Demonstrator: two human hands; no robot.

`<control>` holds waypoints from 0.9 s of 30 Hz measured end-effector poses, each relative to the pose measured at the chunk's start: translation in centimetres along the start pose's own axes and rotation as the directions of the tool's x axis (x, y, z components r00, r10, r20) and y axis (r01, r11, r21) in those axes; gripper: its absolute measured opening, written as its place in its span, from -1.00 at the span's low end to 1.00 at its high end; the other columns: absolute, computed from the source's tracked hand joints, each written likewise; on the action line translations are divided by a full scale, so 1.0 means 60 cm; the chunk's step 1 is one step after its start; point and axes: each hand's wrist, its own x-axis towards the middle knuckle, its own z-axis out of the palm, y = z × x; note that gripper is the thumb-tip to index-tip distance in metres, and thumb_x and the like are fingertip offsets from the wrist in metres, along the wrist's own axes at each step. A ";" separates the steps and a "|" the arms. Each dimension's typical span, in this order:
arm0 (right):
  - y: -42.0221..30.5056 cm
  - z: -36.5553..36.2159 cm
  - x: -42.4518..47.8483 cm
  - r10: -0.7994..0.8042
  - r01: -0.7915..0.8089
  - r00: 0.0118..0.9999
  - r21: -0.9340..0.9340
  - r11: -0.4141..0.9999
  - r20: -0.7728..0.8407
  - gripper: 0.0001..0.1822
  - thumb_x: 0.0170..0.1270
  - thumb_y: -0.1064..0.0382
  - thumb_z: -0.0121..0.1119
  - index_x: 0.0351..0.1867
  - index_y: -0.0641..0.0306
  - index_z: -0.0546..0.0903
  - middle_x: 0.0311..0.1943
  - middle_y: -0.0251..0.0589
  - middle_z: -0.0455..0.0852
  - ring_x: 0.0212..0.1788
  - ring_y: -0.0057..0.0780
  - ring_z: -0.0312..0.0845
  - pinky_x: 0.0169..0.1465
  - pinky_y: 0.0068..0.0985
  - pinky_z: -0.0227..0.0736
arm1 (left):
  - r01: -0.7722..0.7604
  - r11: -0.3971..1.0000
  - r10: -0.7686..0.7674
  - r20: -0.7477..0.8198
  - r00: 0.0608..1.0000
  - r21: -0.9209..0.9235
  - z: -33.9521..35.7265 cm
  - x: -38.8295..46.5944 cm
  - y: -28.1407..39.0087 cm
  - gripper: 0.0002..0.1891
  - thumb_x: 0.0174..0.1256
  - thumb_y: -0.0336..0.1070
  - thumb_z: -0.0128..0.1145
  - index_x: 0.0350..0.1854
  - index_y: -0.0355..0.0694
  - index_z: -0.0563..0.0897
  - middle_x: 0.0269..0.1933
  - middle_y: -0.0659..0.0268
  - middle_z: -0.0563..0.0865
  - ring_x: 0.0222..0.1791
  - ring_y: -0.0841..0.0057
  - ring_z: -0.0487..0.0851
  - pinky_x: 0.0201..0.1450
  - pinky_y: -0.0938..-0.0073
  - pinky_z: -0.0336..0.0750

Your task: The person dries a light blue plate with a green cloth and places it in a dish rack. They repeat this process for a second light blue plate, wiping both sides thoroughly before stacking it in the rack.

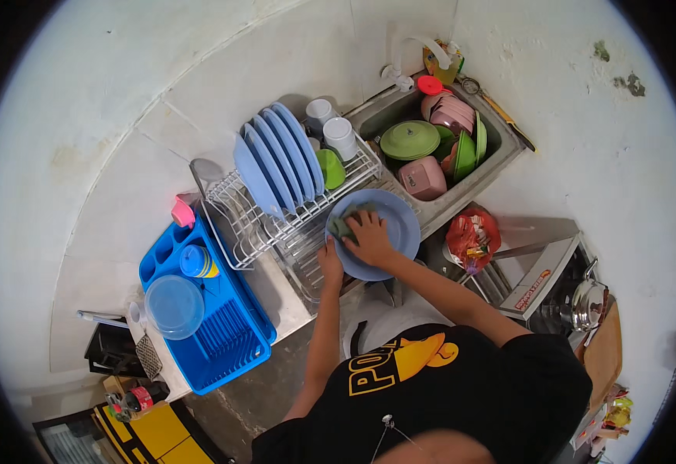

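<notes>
A round blue plate [403, 223] is over the ribbed steel drainboard [309, 264] in front of me. My left hand [331, 264] grips the plate by its left rim. Inside the plate, my right hand [371, 238] presses a crumpled green cloth [343, 227] against the upper left part of the surface. The fingers partly cover the cloth. Just beyond the plate, a white wire dish rack [309, 219] holds several upright blue plates [280, 159], white mugs [340, 138] and a lime-green cup [331, 168].
The sink basin [489, 180] holds green plates [410, 140], pink bowls [454, 113] and a pink container [423, 177] below a white faucet [399, 78]. Left is a blue plastic dish drainer [222, 365]. On the right are a red-lined bin [471, 238] and a stove bearing a steel pot [587, 304].
</notes>
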 end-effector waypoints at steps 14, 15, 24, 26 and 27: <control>0.092 -0.118 -0.095 -0.255 0.306 0.906 -0.110 0.946 0.337 -0.57 -0.02 0.09 0.25 -0.06 0.06 0.53 -0.05 -0.05 0.47 0.07 -0.13 0.37 0.04 -0.22 0.30 | 0.143 0.988 -0.146 0.061 0.987 0.051 -0.003 -0.010 0.025 -0.52 0.41 0.07 -0.03 -0.51 -0.29 0.50 -0.53 0.36 0.49 -0.48 0.57 0.39 -0.35 0.41 0.30; 0.100 -0.113 -0.086 -0.240 0.293 0.933 -0.180 0.939 0.269 -0.58 -0.03 0.11 0.25 -0.07 0.06 0.55 -0.06 -0.06 0.48 0.06 -0.15 0.38 0.04 -0.24 0.30 | 0.150 0.984 -0.157 0.061 0.986 0.096 -0.005 -0.008 0.026 -0.51 0.42 0.07 -0.03 -0.55 -0.28 0.48 -0.55 0.37 0.46 -0.50 0.57 0.37 -0.37 0.40 0.29; 0.082 0.011 0.043 0.032 -0.053 0.997 -0.328 0.943 -0.070 -0.59 -0.03 0.29 0.21 -0.06 0.19 0.52 -0.12 -0.11 0.47 0.00 -0.17 0.38 0.00 -0.20 0.28 | 0.101 0.990 -0.095 -0.061 0.994 0.100 0.011 0.008 0.002 -0.47 0.43 0.00 -0.01 -0.70 -0.25 0.33 -0.66 0.43 0.31 -0.60 0.61 0.23 -0.49 0.41 0.18; 0.054 0.019 0.053 -0.035 0.021 0.998 -0.225 0.974 -0.057 -0.57 -0.09 0.30 0.23 -0.07 0.18 0.52 -0.11 -0.12 0.46 0.02 -0.14 0.36 0.01 -0.17 0.27 | 0.148 0.988 -0.148 -0.001 0.989 0.032 0.012 -0.008 0.044 -0.48 0.42 0.02 -0.01 -0.68 -0.26 0.37 -0.66 0.43 0.31 -0.60 0.59 0.25 -0.48 0.41 0.19; 0.033 0.010 0.055 -0.096 0.088 0.995 -0.172 0.981 -0.039 -0.56 -0.12 0.30 0.23 -0.08 0.17 0.53 -0.10 -0.13 0.46 0.03 -0.13 0.35 0.01 -0.15 0.26 | 0.177 0.981 -0.179 0.011 0.984 0.080 0.002 -0.007 0.047 -0.49 0.43 0.01 -0.02 -0.66 -0.27 0.40 -0.64 0.42 0.34 -0.59 0.58 0.26 -0.48 0.40 0.20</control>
